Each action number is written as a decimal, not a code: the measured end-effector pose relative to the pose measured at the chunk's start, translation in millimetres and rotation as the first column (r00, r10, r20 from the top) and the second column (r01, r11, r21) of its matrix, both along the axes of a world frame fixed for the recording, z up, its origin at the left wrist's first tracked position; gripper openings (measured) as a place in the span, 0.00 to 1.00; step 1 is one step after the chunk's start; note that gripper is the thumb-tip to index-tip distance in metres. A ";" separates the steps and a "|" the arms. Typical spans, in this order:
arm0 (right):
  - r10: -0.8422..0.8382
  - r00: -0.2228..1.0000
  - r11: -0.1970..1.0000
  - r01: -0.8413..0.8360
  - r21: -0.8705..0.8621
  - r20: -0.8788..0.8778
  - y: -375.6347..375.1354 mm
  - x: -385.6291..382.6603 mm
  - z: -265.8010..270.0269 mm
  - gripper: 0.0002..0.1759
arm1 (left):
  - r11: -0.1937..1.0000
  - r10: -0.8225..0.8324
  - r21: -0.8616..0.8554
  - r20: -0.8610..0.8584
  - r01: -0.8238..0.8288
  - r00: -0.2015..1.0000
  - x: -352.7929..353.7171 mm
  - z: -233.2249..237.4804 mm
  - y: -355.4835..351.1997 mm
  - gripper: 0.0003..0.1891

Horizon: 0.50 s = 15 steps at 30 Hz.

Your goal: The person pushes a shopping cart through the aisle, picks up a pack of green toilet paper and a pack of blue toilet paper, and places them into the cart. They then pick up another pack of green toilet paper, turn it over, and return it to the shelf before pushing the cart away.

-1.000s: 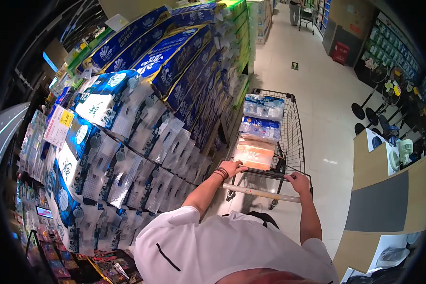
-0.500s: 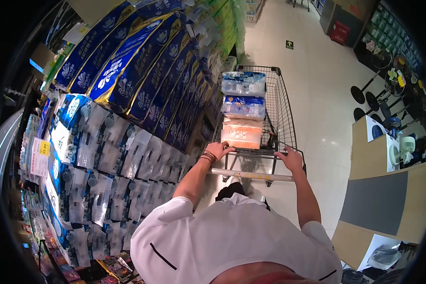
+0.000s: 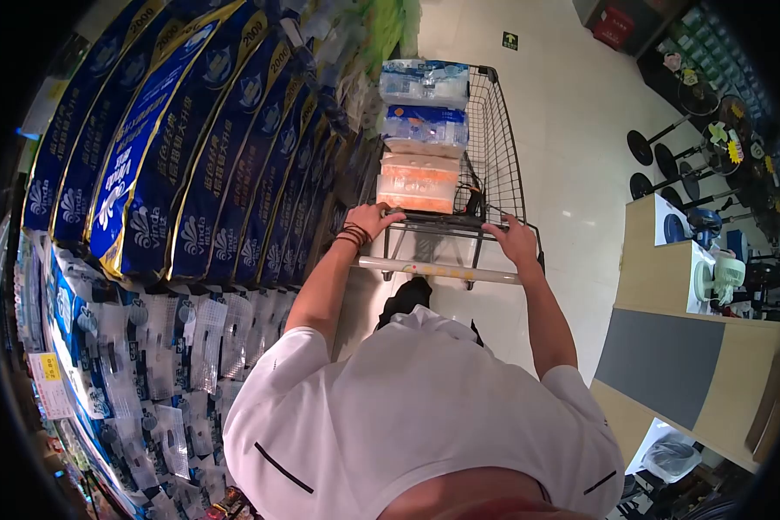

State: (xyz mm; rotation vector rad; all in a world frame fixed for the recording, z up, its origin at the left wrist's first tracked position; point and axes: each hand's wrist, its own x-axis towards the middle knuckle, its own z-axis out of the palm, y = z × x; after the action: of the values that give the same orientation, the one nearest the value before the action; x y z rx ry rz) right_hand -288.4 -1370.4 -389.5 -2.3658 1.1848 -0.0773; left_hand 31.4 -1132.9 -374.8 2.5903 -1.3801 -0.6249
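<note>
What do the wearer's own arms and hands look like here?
The left hand and right hand are ungloved. Thin dark bands circle the left wrist; none show on the right. The short sleeves belong to a white shirt with a narrow black stripe near each shoulder.

Supermarket interior. Stacked Vinda packs (image 3: 195, 165) line one side of the aisle (image 3: 568, 160), with a price card (image 3: 52, 387) near them; electric fans (image 3: 727, 272) stand opposite. Between is a wire shopping cart (image 3: 499, 143) holding wrapped packs (image 3: 426, 127); a green arrow sign (image 3: 510, 41) marks the floor (image 3: 555, 82).
</note>
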 end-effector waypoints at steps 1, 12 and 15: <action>-0.017 1.000 0.999 0.016 0.032 0.027 -11.0 9.1 2.6 0.50 | 1.000 -0.015 -0.008 -0.018 0.015 1.000 11.2 -1.6 -10.4 0.42; 0.041 0.998 0.999 -0.043 0.025 0.056 -98.5 88.6 -5.2 0.44 | 0.992 -0.126 -0.029 -0.054 0.124 0.991 113.0 -1.8 -103.6 0.44; 0.035 0.998 0.999 -0.036 0.022 0.046 -106.1 102.2 -6.3 0.45 | 0.990 -0.138 -0.019 -0.032 0.137 0.990 125.7 -0.7 -113.8 0.44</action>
State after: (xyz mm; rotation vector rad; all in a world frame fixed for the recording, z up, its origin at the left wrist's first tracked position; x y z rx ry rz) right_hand -186.2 -1476.6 -395.8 -2.3524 1.1159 -0.1043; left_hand 157.1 -1246.7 -375.5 2.4760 -1.5568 -0.6693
